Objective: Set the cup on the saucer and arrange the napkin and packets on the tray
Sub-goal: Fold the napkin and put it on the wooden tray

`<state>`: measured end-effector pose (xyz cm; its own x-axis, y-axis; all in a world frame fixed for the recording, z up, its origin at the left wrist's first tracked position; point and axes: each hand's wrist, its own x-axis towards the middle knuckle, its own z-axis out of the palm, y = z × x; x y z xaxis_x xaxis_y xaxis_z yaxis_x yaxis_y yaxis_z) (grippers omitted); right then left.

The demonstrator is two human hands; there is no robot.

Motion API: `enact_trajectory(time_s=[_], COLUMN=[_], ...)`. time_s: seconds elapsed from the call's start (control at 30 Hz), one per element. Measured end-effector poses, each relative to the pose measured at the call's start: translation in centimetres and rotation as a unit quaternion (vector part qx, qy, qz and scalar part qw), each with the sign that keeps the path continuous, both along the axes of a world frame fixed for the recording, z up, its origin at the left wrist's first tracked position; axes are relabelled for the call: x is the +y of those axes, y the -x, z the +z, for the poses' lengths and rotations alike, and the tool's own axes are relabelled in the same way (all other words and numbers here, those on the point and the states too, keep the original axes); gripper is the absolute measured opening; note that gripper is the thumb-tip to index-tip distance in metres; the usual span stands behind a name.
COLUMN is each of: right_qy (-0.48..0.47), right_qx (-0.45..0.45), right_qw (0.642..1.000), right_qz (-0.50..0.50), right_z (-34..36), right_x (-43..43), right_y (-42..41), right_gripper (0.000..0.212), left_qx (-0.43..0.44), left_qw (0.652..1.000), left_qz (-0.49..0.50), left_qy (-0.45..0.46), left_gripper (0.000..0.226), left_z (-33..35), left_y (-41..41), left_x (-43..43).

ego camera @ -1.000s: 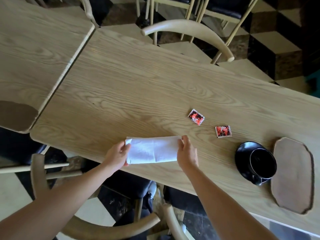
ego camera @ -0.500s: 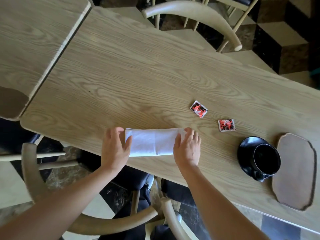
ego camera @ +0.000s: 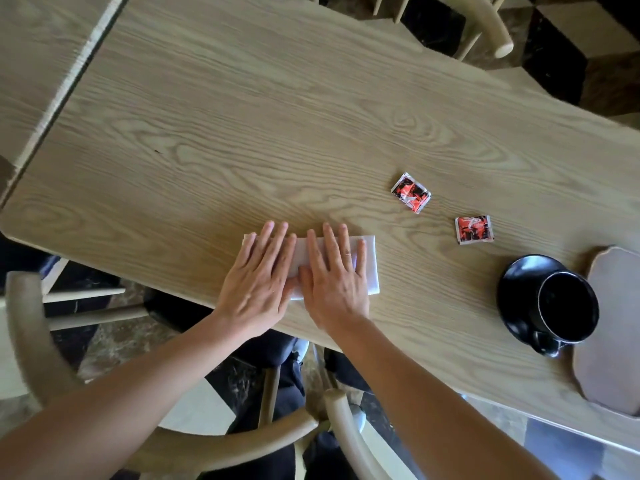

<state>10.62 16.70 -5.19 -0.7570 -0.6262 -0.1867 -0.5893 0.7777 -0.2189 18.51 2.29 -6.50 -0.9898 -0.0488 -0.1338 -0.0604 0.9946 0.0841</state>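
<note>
At the far left, a second wooden table (ego camera: pixel 38 64) butts against the main table (ego camera: pixel 277 116), a narrow seam between them. Below the near edge on the left, the curved back of a pale wooden chair (ego camera: pixel 31 341) shows over the checkered floor.

The left hand (ego camera: pixel 254 285) lies flat, palm down, fingers spread, pressing on the left part of the white napkin (ego camera: pixel 367 268); it grips nothing. Just beside it, thumb edges almost touching, the right hand (ego camera: pixel 334 282) lies flat in the same way on the middle of the napkin, fingers extended and released, with a ring on one finger. The napkin is a folded strip lying close to the near edge of the main table; only its right end and slivers between and beyond the fingers show.

To the right and farther away, a red-and-black packet (ego camera: pixel 411 192) lies flat on the bare wood. A second packet (ego camera: pixel 474 229) lies right of it and nearer, apart from the first.

Farther right, near the table's near edge, the black cup (ego camera: pixel 568 308) sits on the black saucer (ego camera: pixel 519 289), off-centre toward the right, its handle pointing toward the near edge. Just beside the saucer, at the picture's right border, lies the brown wooden tray (ego camera: pixel 613 341) with a wavy rim, partly cut off.
</note>
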Motion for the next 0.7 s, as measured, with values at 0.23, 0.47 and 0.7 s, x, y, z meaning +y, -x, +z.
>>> enact_trajectory(time_s=[0.23,0.47,0.7], right_qy=[-0.023,-0.053,-0.081], right_qx=[0.020,-0.001,-0.002], right_qw=[0.998,0.998,0.996], right_qz=[-0.058,-0.044,-0.024], right_z=[1.0,-0.1,-0.6], right_x=[0.6,3.2,4.6], right_y=[-0.1,0.7,0.6], right_gripper=[0.064,0.071,0.076], left_qx=[-0.001,0.002,0.006], left_qw=[1.000,0.999,0.998], left_qz=[-0.006,-0.036,-0.062], left_qy=[0.007,0.008,0.011], left_gripper=[0.069,0.075,0.070], left_z=[0.4,0.0,0.1], left_y=[0.5,0.6,0.8], left_x=[-0.8,-1.6,-2.0])
